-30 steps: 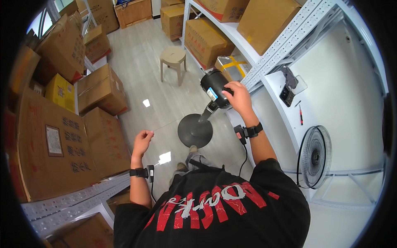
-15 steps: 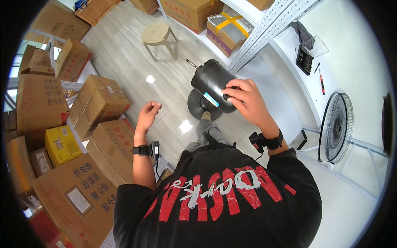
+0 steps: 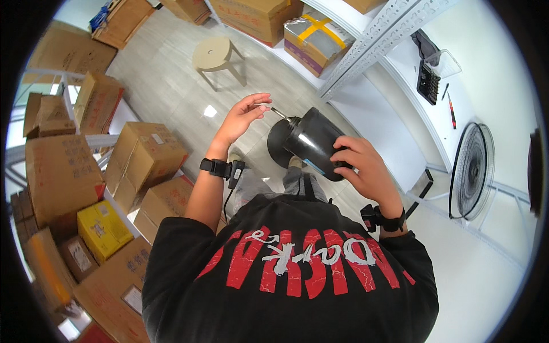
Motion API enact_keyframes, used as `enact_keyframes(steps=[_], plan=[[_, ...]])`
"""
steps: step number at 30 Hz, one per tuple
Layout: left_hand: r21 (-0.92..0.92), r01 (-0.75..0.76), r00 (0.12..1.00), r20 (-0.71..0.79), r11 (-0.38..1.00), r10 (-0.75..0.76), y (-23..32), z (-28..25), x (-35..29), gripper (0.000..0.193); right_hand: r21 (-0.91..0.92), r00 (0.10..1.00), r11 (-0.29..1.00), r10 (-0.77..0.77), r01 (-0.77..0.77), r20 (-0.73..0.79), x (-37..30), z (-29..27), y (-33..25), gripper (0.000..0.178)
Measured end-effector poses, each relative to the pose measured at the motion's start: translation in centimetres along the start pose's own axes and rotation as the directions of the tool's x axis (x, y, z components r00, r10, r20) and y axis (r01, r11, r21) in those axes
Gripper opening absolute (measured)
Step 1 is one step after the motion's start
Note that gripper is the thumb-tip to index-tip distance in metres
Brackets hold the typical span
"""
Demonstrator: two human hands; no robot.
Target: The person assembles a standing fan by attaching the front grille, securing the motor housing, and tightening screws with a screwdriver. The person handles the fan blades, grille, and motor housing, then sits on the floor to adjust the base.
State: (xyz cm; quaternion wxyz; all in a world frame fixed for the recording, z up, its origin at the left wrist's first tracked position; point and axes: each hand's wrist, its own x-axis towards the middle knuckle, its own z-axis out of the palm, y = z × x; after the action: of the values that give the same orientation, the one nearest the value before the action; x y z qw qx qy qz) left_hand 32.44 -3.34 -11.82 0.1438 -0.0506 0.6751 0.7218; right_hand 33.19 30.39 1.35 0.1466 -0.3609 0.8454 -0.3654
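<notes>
A black cylindrical fan motor (image 3: 316, 142) with a thin metal shaft (image 3: 280, 114) stands tilted above a round black base (image 3: 278, 143) on the floor. My right hand (image 3: 361, 166) has its fingers curled at the motor's near right end, gripping it there. Close to the tip of the shaft is my left hand (image 3: 240, 121), fingers stretched and thumb apart; whether it touches the shaft is hard to see. A blue-and-white label (image 3: 314, 166) shows on the motor's near side, partly turned away.
A beige stool (image 3: 217, 54) stands on the floor ahead. Cardboard boxes (image 3: 143, 160) and a yellow box (image 3: 103, 230) line the left shelves. On the right shelf lie a black bit set (image 3: 428, 83), a red screwdriver (image 3: 452, 111) and a round fan grille (image 3: 473, 171).
My left hand has reached forward and right, up to the shaft. The motor has swung nearer and to the right, with my right hand staying at its end.
</notes>
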Motion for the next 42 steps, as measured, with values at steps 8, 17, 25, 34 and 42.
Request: enact_keyframes(steps=[8, 17, 25, 34, 42], plan=[[-0.072, 0.0, 0.913, 0.408, 0.997, 0.03, -0.1, -2.9, 4.8, 0.045, -0.117, 0.951, 0.955, 0.251, -0.274, -0.179, 0.3, 1.6, -3.8, 0.029], [-0.021, 0.024, 0.781, 0.625, 0.999, -0.005, -0.9, -9.7, 7.2, 0.042, 0.06, 0.571, 0.77, 0.52, -0.635, -0.635, 0.4, 8.7, -6.7, 0.02], [0.026, -0.112, 0.757, 0.65, 0.993, 0.069, 0.3, -9.4, 8.5, 0.035, 0.315, 0.431, 0.814, 0.539, -0.489, -0.724, -0.3, 12.3, -5.1, 0.022], [0.054, -0.086, 0.727, 0.686, 0.995, 0.026, 0.2, -8.6, 7.5, 0.032, 0.285, 0.396, 0.798, 0.532, -0.532, -0.749, 0.2, 13.5, -6.2, 0.025], [0.042, -0.08, 0.769, 0.639, 0.996, 0.035, -1.4, -7.1, 7.3, 0.03, 0.141, 0.519, 0.812, 0.484, -0.566, -0.705, -0.8, 11.9, -6.8, 0.032]])
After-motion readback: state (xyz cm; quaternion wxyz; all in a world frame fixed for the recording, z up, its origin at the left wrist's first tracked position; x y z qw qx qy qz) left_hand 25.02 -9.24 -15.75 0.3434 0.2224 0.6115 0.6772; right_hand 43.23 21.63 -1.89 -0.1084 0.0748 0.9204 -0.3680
